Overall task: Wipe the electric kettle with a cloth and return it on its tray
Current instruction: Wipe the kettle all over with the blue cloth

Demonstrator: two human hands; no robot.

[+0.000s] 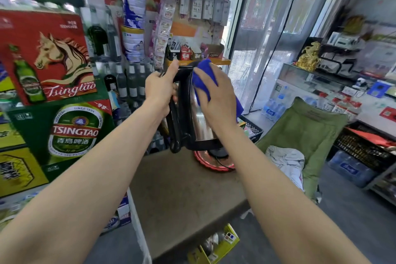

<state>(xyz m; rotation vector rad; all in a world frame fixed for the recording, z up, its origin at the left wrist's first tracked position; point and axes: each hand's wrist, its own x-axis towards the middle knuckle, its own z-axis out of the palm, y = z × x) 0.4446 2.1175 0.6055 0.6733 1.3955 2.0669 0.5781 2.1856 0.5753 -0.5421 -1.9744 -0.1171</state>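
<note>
Over on the far left of the kettle, stacked Tsingtao beer cartons point(53, 58) fill the wall, red on top, green below. Moving in, the left hand point(159, 90) is wrapped tight around the kettle's black handle point(182, 105), fingers curled, thumb stretched up along the top. And there's the kettle point(201, 122) itself, steel body, held up in the air, tilted slightly, clear above the brown table point(182, 195). Right against its upper side, the right hand point(216, 94) lies flat with fingers pressed together, pinning a blue cloth point(204, 77) to the metal near the lid. Just beneath the kettle, the red tray point(211, 166) sits at the table's far edge with the black base point(218, 153) on it, kettle not touching. Further right of the kettle, a green folding chair point(304, 133) holds crumpled white fabric.
</note>
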